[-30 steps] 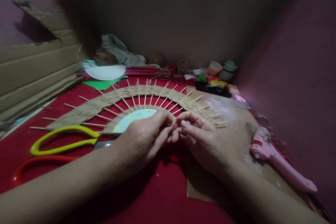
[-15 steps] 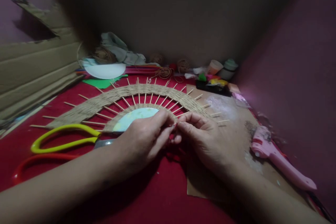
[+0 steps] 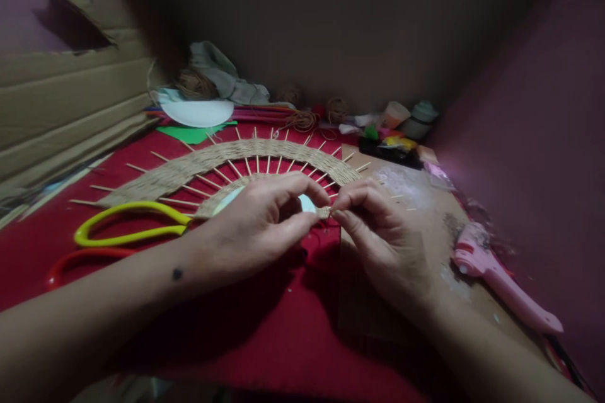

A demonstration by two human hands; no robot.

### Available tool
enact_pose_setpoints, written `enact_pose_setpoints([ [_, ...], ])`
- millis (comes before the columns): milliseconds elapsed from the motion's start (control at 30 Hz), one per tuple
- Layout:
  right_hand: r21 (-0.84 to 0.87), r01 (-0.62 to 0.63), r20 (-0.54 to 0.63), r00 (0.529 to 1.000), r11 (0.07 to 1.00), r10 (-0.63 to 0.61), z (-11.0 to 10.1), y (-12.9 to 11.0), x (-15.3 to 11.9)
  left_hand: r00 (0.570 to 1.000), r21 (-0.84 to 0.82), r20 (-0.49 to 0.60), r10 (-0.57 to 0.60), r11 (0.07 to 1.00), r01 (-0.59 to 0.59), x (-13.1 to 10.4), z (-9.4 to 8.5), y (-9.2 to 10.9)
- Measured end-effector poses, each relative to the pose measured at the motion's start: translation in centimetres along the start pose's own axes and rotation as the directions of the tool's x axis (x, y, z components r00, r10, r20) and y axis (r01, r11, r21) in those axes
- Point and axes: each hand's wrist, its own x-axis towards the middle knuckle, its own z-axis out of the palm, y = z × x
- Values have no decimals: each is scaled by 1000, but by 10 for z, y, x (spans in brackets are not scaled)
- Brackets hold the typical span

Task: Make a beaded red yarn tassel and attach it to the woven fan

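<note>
A half-round woven fan-shaped piece (image 3: 246,150) of tan twine on thin wooden sticks lies on the red cloth, with a pale blue-green centre partly covered by my hands. My left hand (image 3: 265,214) is over its inner band, thumb and forefinger curved and apart. My right hand (image 3: 373,227) pinches thumb and forefinger close beside the left fingertips. What looks like a thin red thread is at this pinch, hard to see against the cloth. Scissors with yellow and red handles (image 3: 132,206) lie left of my left hand, their blades hidden under the forearm.
A pink glue gun (image 3: 505,283) rests on the cardboard sheet (image 3: 420,245) at right. Along the back are twine balls (image 3: 336,110), a white plate (image 3: 198,114), green sheet (image 3: 189,133), black tray (image 3: 392,152), cup (image 3: 393,116) and jar (image 3: 420,119). Folded cardboard (image 3: 61,101) stands left.
The fingertips of my left hand have parted from a closed pinch. My right hand stays pinched, slightly further right. The view has shifted a little.
</note>
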Motion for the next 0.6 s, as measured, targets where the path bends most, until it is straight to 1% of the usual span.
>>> enact_pose_setpoints([
  [67,-37,58,-18,998,998,-58,0,-4,-1,994,-129,102,-25,991,39,1,2,4],
  [100,-50,75,-29,997,996,-76,-1,-5,-1,990,-177,136,-25,983,49,2,3,5],
  [167,-56,84,-37,996,995,-86,-1,-8,-2,988,-225,154,-1,974,36,3,3,7],
  [233,-8,51,-26,998,999,-51,0,-9,-2,992,-239,125,17,971,13,3,1,9],
  [267,48,4,-14,1000,999,-3,0,-8,-1,994,-250,109,10,968,18,3,-1,9],
  [333,198,-145,56,989,969,137,1,-7,0,995,-304,91,-39,951,65,1,-4,11],
  [400,308,-304,183,949,901,258,1,-5,1,991,-383,95,-93,916,122,-1,-7,12],
  [433,330,-364,250,923,871,291,1,-4,1,989,-417,104,-109,897,143,-1,-8,11],
  [500,352,-435,351,882,829,314,-1,-1,1,988,-453,105,-115,879,151,-2,-10,10],
  [600,392,-513,414,840,764,351,-1,0,0,992,-434,61,-115,891,130,-1,-11,6],
])
